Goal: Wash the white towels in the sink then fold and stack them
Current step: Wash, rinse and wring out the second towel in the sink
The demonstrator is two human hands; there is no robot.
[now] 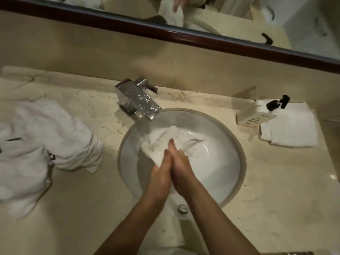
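Left hand (161,172) and right hand (181,168) are pressing palms together, straight-fingered, squeezing the white towel (163,142) between them over the sink (230,162).

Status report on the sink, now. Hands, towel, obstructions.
Left hand and right hand pressed together, palms rubbing the towel in the sink. Unwashed towels heaped left, folded towel right. Faucet clear of hands.
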